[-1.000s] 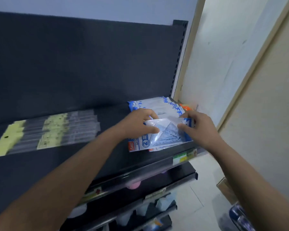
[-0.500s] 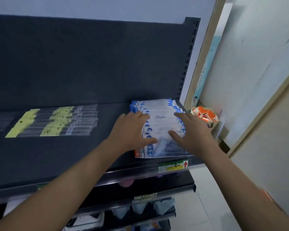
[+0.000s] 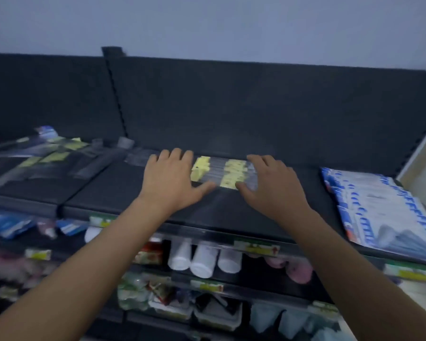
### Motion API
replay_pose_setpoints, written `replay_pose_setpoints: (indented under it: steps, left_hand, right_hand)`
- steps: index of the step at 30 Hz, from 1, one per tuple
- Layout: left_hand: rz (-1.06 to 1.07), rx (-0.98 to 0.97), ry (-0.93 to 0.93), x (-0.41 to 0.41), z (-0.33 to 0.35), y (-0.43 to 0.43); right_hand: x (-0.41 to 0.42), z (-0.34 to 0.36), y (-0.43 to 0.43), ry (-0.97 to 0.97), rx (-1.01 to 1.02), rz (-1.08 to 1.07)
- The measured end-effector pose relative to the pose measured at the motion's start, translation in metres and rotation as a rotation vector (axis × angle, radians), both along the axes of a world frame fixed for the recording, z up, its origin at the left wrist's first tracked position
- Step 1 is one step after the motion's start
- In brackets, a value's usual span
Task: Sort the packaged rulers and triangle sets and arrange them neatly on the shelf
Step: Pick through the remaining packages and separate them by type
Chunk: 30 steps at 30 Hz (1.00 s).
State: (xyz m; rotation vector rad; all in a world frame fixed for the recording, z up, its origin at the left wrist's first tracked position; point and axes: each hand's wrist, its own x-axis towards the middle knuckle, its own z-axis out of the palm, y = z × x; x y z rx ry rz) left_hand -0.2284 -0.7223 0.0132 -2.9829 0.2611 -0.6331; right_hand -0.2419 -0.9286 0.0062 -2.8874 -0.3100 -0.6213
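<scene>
A row of clear packaged rulers with yellow labels (image 3: 221,172) lies at the back of the dark top shelf (image 3: 138,190). My left hand (image 3: 172,179) rests flat on their left end and my right hand (image 3: 268,183) on their right end, fingers spread, thumbs at the front edge of the packs. A fanned stack of blue-and-white triangle set packs (image 3: 379,207) lies at the shelf's right end, apart from both hands. More ruler packs with yellow labels (image 3: 49,156) lie loosely on the shelf section to the left.
Lower shelves hold white bottles (image 3: 202,257), pink items (image 3: 295,267), blue packets (image 3: 10,225) and trays of small goods. Price tags (image 3: 256,247) line the shelf fronts. A dark back panel rises behind the shelf; a pale wall edge stands at far right.
Both hands left the triangle set stack and moved left onto the yellow-labelled rulers. The view swung left, so the triangle packs now sit at the right edge.
</scene>
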Motion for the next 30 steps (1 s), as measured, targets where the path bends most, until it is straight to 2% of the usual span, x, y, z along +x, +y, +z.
replay_pose_setpoints:
  steps: [9,14,20,25,30]
  left_hand:
    - [0.297,-0.015,0.034,-0.019,-0.002,0.265]
    - [0.395,-0.025,0.122,-0.017,-0.014,0.37]
    - [0.447,-0.032,0.169,0.019,-0.033,0.451]
    - [0.421,-0.08,0.22,0.08,-0.055,0.495]
    - [0.288,-0.161,0.317,0.157,-0.059,0.527]
  right_hand:
    - [0.027,-0.002,0.265,0.019,0.115,0.219]
    - [0.048,-0.004,0.367,0.16,0.108,0.303]
    - [0.092,-0.02,0.447,0.269,0.136,0.367]
    - [0.161,-0.04,0.505,0.361,0.115,0.375]
    - [0.225,-0.057,0.556,0.439,0.084,0.313]
